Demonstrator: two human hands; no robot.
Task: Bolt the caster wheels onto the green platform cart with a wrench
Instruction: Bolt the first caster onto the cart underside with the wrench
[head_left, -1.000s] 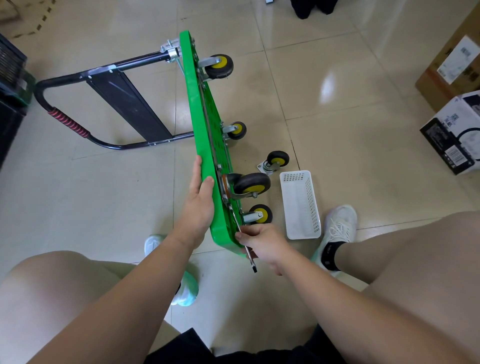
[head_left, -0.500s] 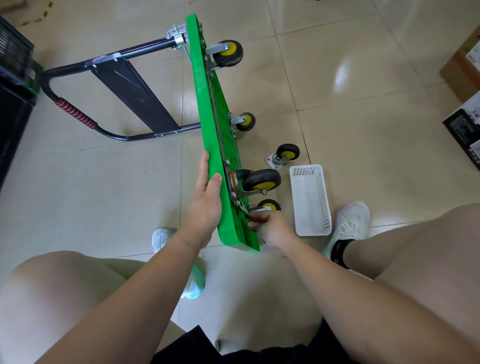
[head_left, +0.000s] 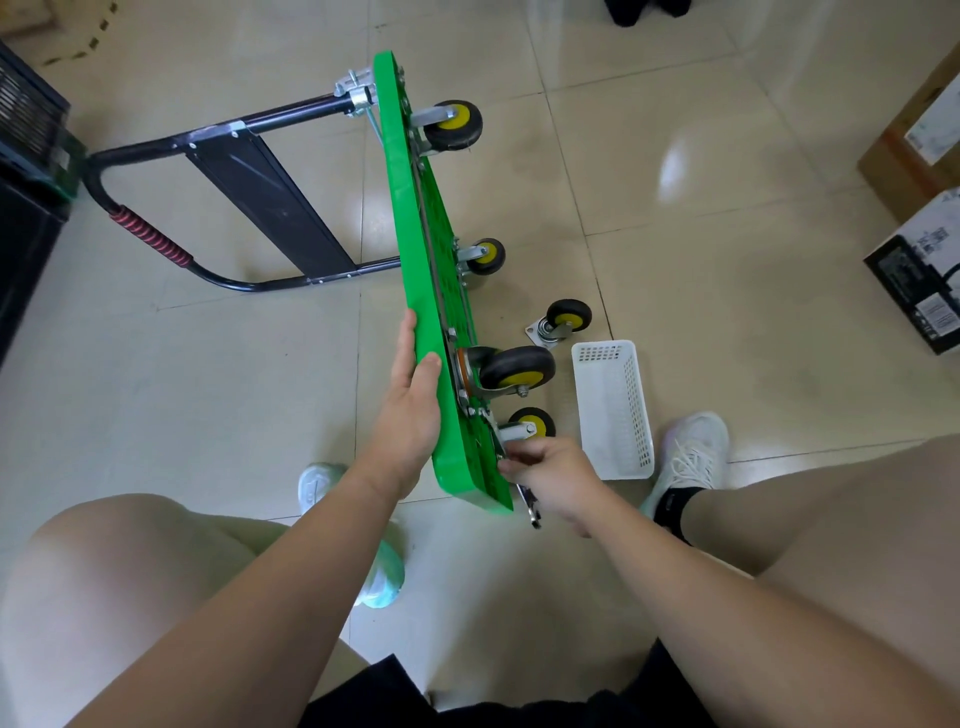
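Note:
The green platform cart (head_left: 415, 249) stands on its long edge on the tiled floor, its black folding handle (head_left: 156, 244) lying out to the left. Several yellow-hubbed caster wheels stick out of its underside to the right; the large near one (head_left: 514, 369) sits just above my right hand. My left hand (head_left: 413, 410) lies against the deck's left face, thumb hooked over the top edge. My right hand (head_left: 550, 473) grips a metal wrench (head_left: 530, 506) set against the underside near the closest corner; its head is hidden. One loose caster (head_left: 561, 322) rests on the floor.
A white perforated plastic basket (head_left: 615, 415) lies on the floor right of the cart. My feet in light shoes (head_left: 685, 457) flank the cart's near end. Cardboard and dark boxes (head_left: 919, 270) stand at the right edge, a black unit (head_left: 26, 171) at the far left.
My right hand has swung the wrench back down, so its handle end pokes out below the cart's corner again. The left hand keeps its hold on the deck. The camera shifted slightly.

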